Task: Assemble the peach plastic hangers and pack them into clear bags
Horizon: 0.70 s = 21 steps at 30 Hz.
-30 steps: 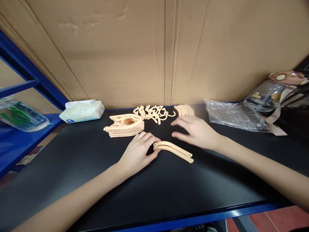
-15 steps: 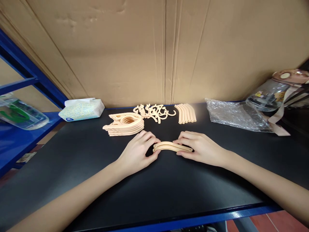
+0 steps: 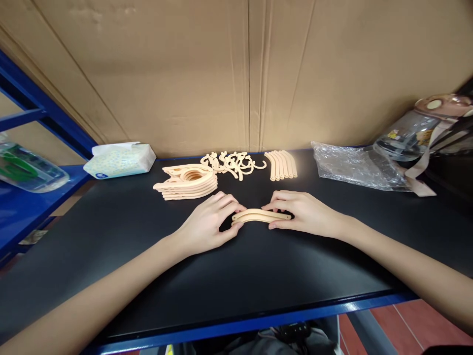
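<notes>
Two curved beige plastic strips [image 3: 258, 213], which look like hanger parts with small holes at the ends, lie one against the other in front of me. My left hand [image 3: 212, 222] pinches their left end between thumb and fingers. At the right end, my right hand [image 3: 295, 212] grips them the same way. Just beyond the left hand is a stack of beige hanger pieces [image 3: 185, 190]. Behind the strips sit a heap of beige hooks [image 3: 236, 163] and a row of several more curved strips [image 3: 281, 165].
A tissue pack [image 3: 120, 160] sits at the back left, near a blue shelf frame [image 3: 48, 111] holding a clear bottle [image 3: 33, 170]. Back right are a clear plastic bag [image 3: 354, 167] and a water bottle with a strap [image 3: 410, 133]. Cardboard [image 3: 185, 74] stands behind the black table [image 3: 221, 291].
The two curved strips have come closer together and now overlap more, with both hands still on them. The whole view has shifted slightly, so everything sits a little higher.
</notes>
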### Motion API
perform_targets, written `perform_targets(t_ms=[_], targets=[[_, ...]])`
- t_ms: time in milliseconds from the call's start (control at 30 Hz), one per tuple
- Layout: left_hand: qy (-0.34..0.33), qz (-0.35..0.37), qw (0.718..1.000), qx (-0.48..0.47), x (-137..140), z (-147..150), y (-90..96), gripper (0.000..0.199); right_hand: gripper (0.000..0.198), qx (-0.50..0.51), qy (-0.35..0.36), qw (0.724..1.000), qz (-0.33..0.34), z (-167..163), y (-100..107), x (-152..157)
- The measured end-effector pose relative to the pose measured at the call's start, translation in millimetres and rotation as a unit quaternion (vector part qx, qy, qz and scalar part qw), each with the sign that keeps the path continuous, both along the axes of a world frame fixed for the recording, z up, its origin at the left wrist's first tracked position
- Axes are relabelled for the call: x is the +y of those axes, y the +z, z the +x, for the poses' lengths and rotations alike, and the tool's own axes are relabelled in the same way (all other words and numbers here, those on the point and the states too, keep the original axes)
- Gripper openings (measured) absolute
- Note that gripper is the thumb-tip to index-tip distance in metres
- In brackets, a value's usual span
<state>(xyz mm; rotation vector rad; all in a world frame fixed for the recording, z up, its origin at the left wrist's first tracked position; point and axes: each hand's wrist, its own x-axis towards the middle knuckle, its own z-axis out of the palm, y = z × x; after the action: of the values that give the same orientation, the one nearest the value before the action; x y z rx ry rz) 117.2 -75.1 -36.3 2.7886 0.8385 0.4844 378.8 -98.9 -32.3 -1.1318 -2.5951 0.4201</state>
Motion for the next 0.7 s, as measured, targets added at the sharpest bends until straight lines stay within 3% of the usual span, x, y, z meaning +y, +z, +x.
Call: perform_targets(t_ms=[333,700], targets=[[-0.041,-0.004,0.999,0.001,-2.0,0.0,4.5,0.020,0.039,0.008,0.018,0.999,-0.026,1.4,4.2,-0.7],[-0.040,0.008,0.999,0.030,-1.1,-1.1,4.6,0.025,0.044,0.011,0.015,1.000,-0.014,1.6,1.8,1.2]])
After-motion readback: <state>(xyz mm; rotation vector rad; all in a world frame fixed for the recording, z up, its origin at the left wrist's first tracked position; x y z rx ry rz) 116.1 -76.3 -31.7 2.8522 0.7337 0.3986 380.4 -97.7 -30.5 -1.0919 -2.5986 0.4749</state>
